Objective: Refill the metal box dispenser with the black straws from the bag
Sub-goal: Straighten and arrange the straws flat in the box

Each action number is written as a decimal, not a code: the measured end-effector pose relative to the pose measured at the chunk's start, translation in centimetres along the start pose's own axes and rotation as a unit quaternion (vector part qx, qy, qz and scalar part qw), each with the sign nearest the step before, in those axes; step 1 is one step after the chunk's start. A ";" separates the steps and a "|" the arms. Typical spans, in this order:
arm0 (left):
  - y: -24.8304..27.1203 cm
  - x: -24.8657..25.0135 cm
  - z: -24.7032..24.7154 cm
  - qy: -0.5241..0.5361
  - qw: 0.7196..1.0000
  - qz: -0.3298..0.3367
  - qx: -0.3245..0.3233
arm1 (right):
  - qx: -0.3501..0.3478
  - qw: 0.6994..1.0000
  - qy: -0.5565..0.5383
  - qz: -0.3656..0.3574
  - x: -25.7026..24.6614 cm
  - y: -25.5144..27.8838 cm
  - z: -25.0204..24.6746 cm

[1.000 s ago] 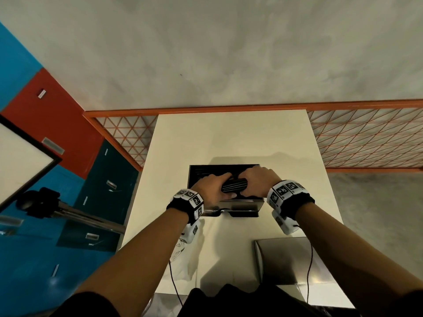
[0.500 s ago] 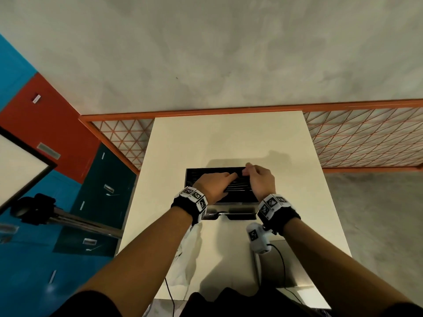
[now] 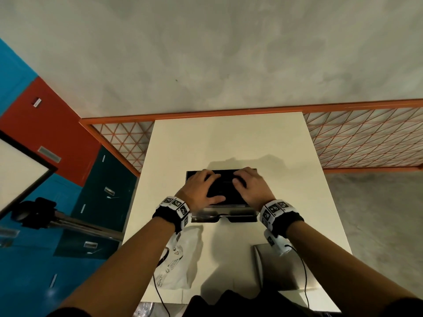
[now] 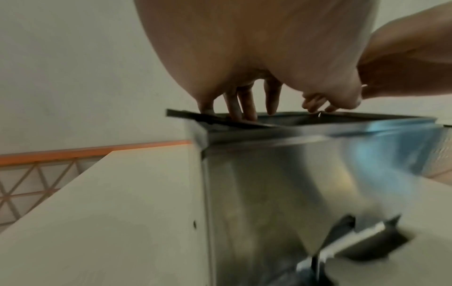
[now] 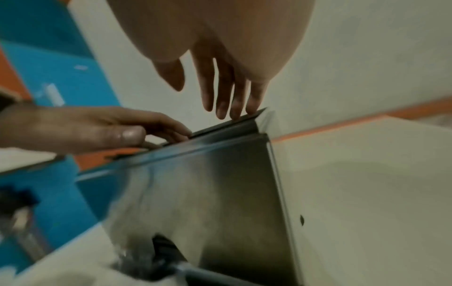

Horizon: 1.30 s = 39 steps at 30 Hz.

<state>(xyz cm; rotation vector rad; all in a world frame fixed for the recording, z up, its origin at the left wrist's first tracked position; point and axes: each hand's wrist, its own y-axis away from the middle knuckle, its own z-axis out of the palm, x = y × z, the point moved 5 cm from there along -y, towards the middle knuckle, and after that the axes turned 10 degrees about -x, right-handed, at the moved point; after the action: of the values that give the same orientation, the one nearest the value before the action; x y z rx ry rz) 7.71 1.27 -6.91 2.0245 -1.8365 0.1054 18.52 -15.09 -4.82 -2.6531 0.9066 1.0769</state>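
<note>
The metal box dispenser stands open-topped mid-table, its steel front filling the left wrist view and the right wrist view. Black straws lie across its top opening; their ends poke past the rim. My left hand lies flat on the left part of the straws, fingers straight. My right hand covers the right part, with straight fingertips touching the straw ends. The white plastic bag lies slack near the table's front left.
A flat metal lid rests on the cream table at front right. An orange mesh fence runs behind and beside the table. A dark tripod stands to the left, in front of blue and red cabinets.
One second ago both hands gripped a straw bundle together above the box. The straws now lie in the opening, and the hands have spread apart flat on top of them.
</note>
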 end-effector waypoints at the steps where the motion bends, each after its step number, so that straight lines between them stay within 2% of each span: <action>1: 0.4 -0.3 0.4 -0.006 1.000 -0.003 0.005 | -0.040 0.998 0.044 -0.023 -0.4 0.0 0.8; 3: 0.9 -0.6 1.2 -0.013 1.000 -0.005 0.020 | -0.103 0.984 0.136 -0.046 -0.9 0.2 2.3; 5: 1.3 -0.4 1.3 0.022 0.999 -0.009 0.042 | -0.129 0.974 0.180 -0.041 -1.0 0.2 3.1; 8: 1.5 0.1 1.5 0.104 0.994 -0.017 0.038 | -0.129 0.974 0.184 -0.022 -0.7 0.4 3.6; 11: 1.1 1.2 2.1 0.140 0.990 -0.014 0.016 | -0.128 0.972 0.195 -0.020 -0.7 1.0 4.0; 14: 0.7 1.6 1.7 0.159 0.986 -0.006 0.039 | -0.131 0.968 0.210 -0.033 -0.8 1.4 4.3; 17: 0.9 0.6 1.3 0.134 0.989 -0.013 0.061 | -0.136 0.964 0.221 -0.056 -0.9 1.6 4.2; 19: 1.3 0.2 1.9 0.111 0.993 -0.024 0.026 | -0.152 0.960 0.230 -0.052 -0.7 1.5 4.2; 24: 1.7 1.2 4.1 -0.032 0.997 -0.023 -0.069 | -0.197 0.937 0.289 -0.022 -0.2 0.5 4.9; 29: 1.2 1.0 3.7 -0.014 0.993 -0.082 -0.080 | -0.207 0.930 0.302 0.001 -0.2 0.6 5.9; 39: 0.3 0.7 4.2 -0.007 0.992 -0.092 -0.082 | -0.153 0.940 0.303 -0.038 -0.8 0.5 5.4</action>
<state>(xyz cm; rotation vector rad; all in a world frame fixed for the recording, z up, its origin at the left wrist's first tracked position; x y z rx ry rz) 6.64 -0.89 -10.47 2.0695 -1.6001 -0.1079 14.58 -13.31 -8.24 -3.3310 0.7486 0.3919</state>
